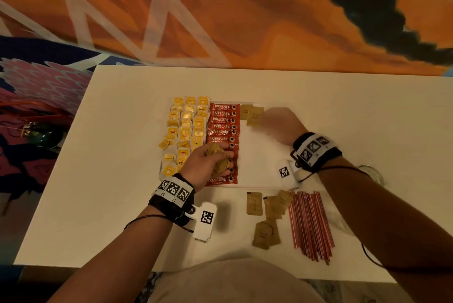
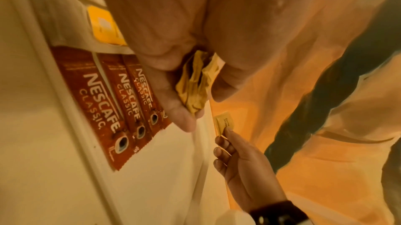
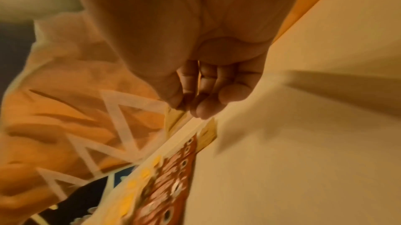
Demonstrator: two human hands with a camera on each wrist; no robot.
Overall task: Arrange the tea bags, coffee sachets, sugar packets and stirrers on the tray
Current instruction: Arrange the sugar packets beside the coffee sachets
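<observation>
White table [image 1: 127,131] under dim, warm light. Beyond far edge: orange cloth [image 1: 269,20] with pale zigzag lines and a dark patch at right. Off left edge: blue-and-pink patterned fabric [image 1: 36,77], green glass object [image 1: 41,133].

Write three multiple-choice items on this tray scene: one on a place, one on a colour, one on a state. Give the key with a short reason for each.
1. Where do the stirrers lie?
A. on the table near the person, off the tray
B. across the coffee sachets
C. in the left hand

2. What colour are the coffee sachets?
A. blue
B. red
C. green

3. What is the left hand doing?
A. resting flat and empty
B. gripping a stirrer
C. holding a bunch of brown sugar packets

Key: 1 A, the red bundle lies on the bare table beside loose packets; 2 B, the wrappers are red with white lettering; 3 C, crumpled packets show in the curled fingers in the left wrist view.
</observation>
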